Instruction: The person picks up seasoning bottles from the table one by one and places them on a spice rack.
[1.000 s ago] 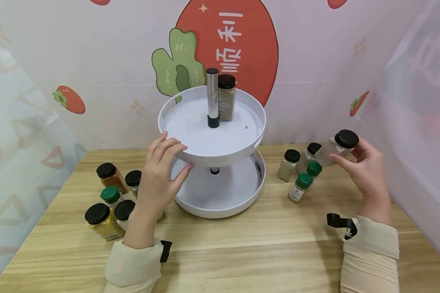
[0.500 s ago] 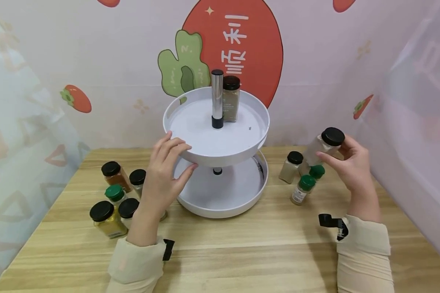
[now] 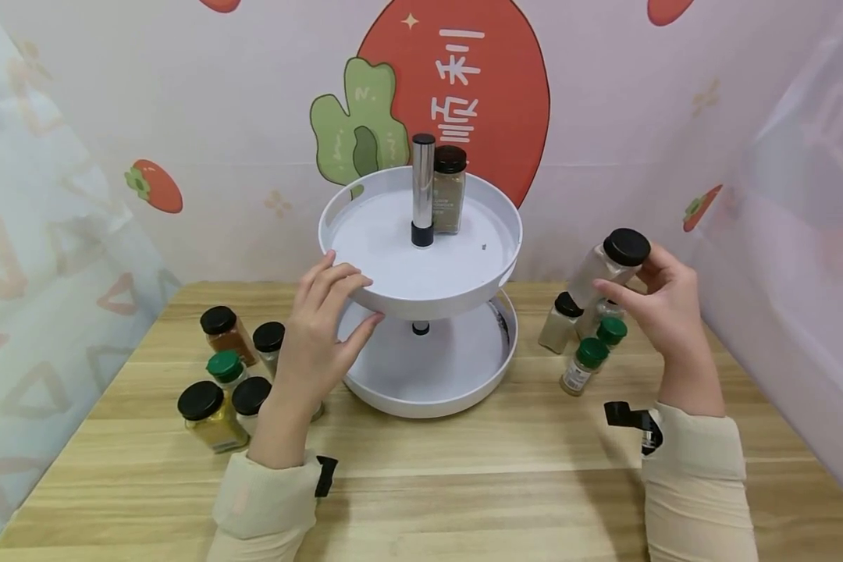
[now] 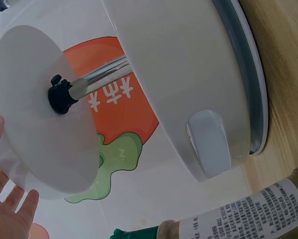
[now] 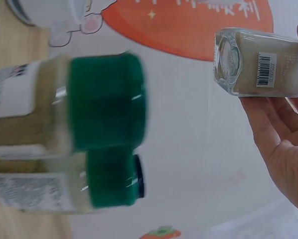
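The black-lidded jar [image 3: 607, 267] is up off the desk [image 3: 464, 484], leaning with its lid toward my right hand [image 3: 674, 306], whose fingers and thumb grip it. On the right wrist view I can make out its clear glass base, pale brown contents and a barcode label on its side. It is over the right-hand cluster, where a pale jar [image 3: 558, 331] with a black lid stands near two little green-capped bottles, a front bottle [image 3: 583, 367] and a rear bottle [image 3: 611, 332]; from my angle I can't tell whether the held jar touches anything beneath. My left hand [image 3: 314, 336] is at the near left of the white upper tray [image 3: 393, 273], fingers loosely spread with their tips over the rim and the thumb lower down. A metal pole [image 3: 423, 191] rises through that tray, a brown jar [image 3: 449, 201] standing just beside it, and the wider-set lower tray [image 3: 428, 371] lies underneath. Left of the stand I have a second group: an orange-brown jar [image 3: 230, 339], a green-lidded bottle [image 3: 226, 368], a yellow jar [image 3: 214, 425] and more black lids, partly hidden by my forearm. Behind it all hangs a printed backdrop [image 3: 253, 101].
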`<state>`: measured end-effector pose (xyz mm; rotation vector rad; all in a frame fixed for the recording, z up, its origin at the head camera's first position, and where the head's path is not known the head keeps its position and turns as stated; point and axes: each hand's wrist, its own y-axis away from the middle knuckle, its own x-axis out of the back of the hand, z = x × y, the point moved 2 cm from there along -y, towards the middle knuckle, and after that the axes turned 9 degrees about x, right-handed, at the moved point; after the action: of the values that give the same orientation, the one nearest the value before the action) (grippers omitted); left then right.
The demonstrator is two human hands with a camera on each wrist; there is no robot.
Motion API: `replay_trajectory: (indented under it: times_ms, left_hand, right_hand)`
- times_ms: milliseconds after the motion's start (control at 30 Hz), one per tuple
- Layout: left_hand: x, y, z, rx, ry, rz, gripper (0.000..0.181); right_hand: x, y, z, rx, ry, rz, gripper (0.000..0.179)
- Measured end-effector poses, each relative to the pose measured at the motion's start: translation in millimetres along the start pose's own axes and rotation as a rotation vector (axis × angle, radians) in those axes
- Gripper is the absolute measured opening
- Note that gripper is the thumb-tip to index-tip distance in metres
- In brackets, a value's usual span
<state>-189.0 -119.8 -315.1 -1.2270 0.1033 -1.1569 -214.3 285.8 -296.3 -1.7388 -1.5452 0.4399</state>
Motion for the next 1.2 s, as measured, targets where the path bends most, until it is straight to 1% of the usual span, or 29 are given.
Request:
replay_trajectory:
  times_ms: [100, 200, 300, 367, 467, 600, 733, 967, 1200]
  left_hand:
    - [0.4, -0.5, 0.3, -0.004, -0.001, -0.002, 0.045]
    - [0.6, -0.4, 0.0, -0.005, -0.012, -0.005, 0.045]
    - [1.0, 0.1, 0.2, 0.000, -0.016, -0.006, 0.045]
    - [0.9, 0.3, 0.3, 0.003, -0.013, -0.005, 0.044]
    - [1.0, 0.1, 0.0, 0.001, -0.018, -0.006, 0.044]
    - [1.1, -0.4, 0.3, -0.007, -0.011, 0.001, 0.044]
    - [1.2, -0.2, 0.3, -0.008, -0.020, -0.004, 0.043]
    - [1.0, 0.9, -0.4, 0.003, -0.008, 0.006, 0.045]
    - [0.3, 0.6, -0.8, -0.005, -0.008, 0.002, 0.045]
  right_hand:
    - [-2, -8.7, -6, 0.022, -0.043, 0.004, 0.051]
    - [-5, -18.5, -12, 0.039, -0.048, -0.010, 0.050]
    - [-8, -27.9, -17, 0.061, -0.085, -0.027, 0.049]
    - [-11, -33.6, -21, 0.067, -0.119, -0.029, 0.048]
    - [-15, -41.6, -26, 0.069, -0.132, -0.021, 0.047]
    - [-22, -53.6, -33, 0.068, -0.164, 0.013, 0.047]
    - [-32, -66.3, -38, 0.046, -0.202, 0.032, 0.048]
    - [-49, -87.2, -44, 0.024, -0.183, 0.007, 0.047]
    - [-66, -101.0, -45, 0.001, -0.229, -0.033, 0.049]
